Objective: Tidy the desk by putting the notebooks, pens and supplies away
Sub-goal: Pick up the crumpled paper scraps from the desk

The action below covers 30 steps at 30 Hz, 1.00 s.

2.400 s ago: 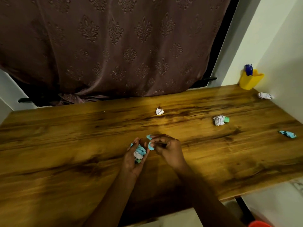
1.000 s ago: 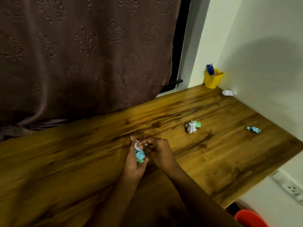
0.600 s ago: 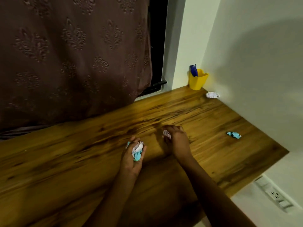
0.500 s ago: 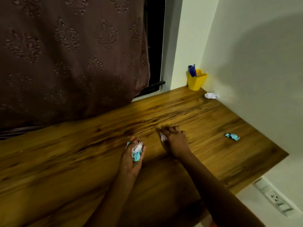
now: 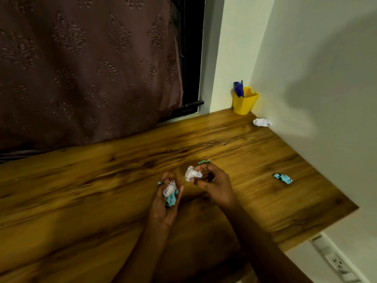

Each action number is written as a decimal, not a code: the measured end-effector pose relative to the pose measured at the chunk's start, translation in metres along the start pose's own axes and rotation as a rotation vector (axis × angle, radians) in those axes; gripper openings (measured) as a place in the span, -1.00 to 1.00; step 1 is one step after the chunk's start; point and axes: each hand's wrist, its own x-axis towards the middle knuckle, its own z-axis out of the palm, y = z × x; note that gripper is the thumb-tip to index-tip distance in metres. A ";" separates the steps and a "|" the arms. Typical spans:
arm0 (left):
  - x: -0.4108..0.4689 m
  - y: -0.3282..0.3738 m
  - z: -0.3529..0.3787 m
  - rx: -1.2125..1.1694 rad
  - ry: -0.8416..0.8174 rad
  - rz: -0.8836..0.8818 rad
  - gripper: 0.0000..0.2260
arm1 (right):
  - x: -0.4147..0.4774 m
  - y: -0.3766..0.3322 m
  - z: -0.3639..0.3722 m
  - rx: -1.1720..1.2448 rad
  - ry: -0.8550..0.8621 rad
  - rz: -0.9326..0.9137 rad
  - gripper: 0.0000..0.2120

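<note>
My left hand point(image 5: 164, 203) is palm-up over the wooden desk point(image 5: 85, 180), cupping a clump of white and teal crumpled paper scraps point(image 5: 171, 193). Just to its right, my right hand point(image 5: 212, 181) pinches a white crumpled paper ball point(image 5: 191, 173), with a bit of green paper point(image 5: 204, 161) showing at its fingertips. A teal crumpled scrap point(image 5: 283, 178) lies on the desk toward the right edge. Another white crumpled ball point(image 5: 261, 122) sits by the wall at the far right corner.
A yellow cup point(image 5: 244, 103) holding blue pens point(image 5: 238, 88) stands in the desk's back right corner. A brown patterned curtain point(image 5: 87, 68) hangs behind the desk. The white wall point(image 5: 318, 78) borders the right side, with a power socket point(image 5: 336, 264) below the desk edge.
My right hand reached to the white and green paper ball on the desk, picked it up and brought it back toward my left hand. The view has swung to the right.
</note>
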 end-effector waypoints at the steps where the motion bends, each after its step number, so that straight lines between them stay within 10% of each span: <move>1: -0.001 -0.004 0.003 -0.009 -0.013 -0.006 -0.80 | -0.002 -0.008 -0.001 0.063 -0.008 -0.004 -0.73; 13: -0.007 -0.038 0.017 -0.074 -0.113 -0.031 -0.76 | -0.006 -0.017 -0.021 -0.628 -0.219 -0.237 -0.64; 18: -0.007 -0.037 0.022 0.003 -0.038 0.026 -0.84 | 0.026 0.001 -0.045 -0.370 -0.246 -0.145 -0.76; 26: -0.011 -0.038 0.026 0.009 0.013 0.044 -0.78 | 0.074 0.056 -0.035 -0.806 -0.246 -0.209 -0.65; 30: -0.011 -0.043 0.024 -0.015 0.005 -0.001 -0.80 | 0.056 0.039 -0.042 -0.454 -0.060 -0.090 -0.72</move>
